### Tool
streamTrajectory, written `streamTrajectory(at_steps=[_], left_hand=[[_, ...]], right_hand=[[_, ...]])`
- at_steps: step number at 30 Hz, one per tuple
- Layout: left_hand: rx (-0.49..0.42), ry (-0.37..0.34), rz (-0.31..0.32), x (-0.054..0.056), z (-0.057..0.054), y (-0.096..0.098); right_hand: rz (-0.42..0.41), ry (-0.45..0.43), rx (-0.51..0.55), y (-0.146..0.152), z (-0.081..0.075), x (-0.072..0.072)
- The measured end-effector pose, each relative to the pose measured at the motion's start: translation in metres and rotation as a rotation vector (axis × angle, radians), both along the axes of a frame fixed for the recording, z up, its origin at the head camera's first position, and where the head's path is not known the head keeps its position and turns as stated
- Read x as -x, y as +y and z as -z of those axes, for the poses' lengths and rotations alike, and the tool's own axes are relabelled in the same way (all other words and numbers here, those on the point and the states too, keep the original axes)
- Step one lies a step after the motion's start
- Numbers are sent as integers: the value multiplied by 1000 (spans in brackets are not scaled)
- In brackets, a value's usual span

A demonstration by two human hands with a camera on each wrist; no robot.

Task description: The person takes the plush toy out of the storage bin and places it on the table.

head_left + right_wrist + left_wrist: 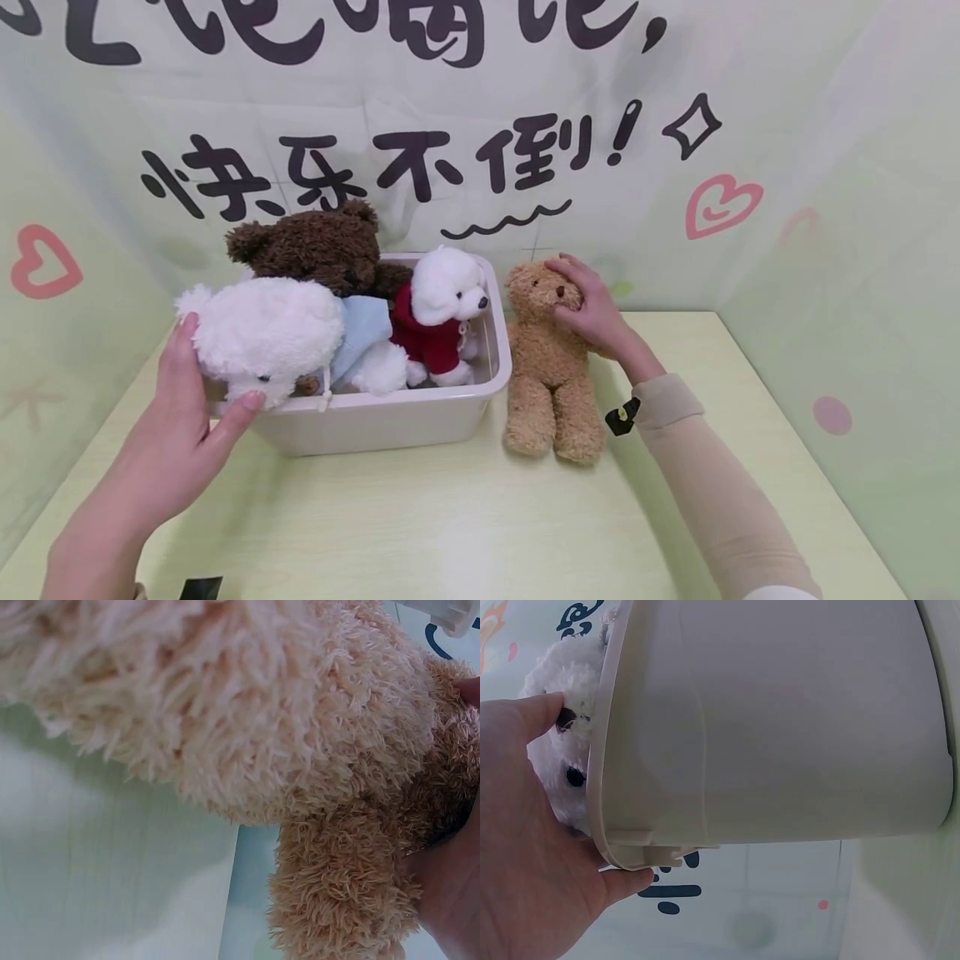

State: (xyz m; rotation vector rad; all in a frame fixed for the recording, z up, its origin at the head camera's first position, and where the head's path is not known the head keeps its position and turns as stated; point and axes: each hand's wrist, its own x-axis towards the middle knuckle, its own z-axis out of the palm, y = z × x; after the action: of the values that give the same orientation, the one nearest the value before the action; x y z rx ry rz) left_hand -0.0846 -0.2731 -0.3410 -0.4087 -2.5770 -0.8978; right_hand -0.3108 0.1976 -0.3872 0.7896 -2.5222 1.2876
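A white plush toy (266,333) in a light blue top lies at the left end of a pale plastic bin (382,422). My left hand (168,425) holds this toy's head, the thumb on its face near the dark nose (566,718). In the left wrist view, another fingertip shows below the bin's rim corner. To the right of the bin, a light brown teddy bear (552,371) stands upright on the table. My right hand (592,312) grips its head from the side, the thumb near its muzzle. The right wrist view is mostly filled by the bear's curly fur (300,720).
Also in the bin are a dark brown teddy bear (315,250) at the back and a white plush bear (446,287) in a red hoodie at the right end. Printed walls (615,225) enclose the pale wooden table (450,517) behind and at both sides.
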Motion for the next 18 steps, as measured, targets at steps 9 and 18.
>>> streamTrajectory(at_steps=[9,18], left_hand=[[-5,-13,-3,2,0,-1],[-6,4,7,6,0,-2]], right_hand=[[34,32,-63,-1,-2,0],[42,113,-23,3,-4,0]])
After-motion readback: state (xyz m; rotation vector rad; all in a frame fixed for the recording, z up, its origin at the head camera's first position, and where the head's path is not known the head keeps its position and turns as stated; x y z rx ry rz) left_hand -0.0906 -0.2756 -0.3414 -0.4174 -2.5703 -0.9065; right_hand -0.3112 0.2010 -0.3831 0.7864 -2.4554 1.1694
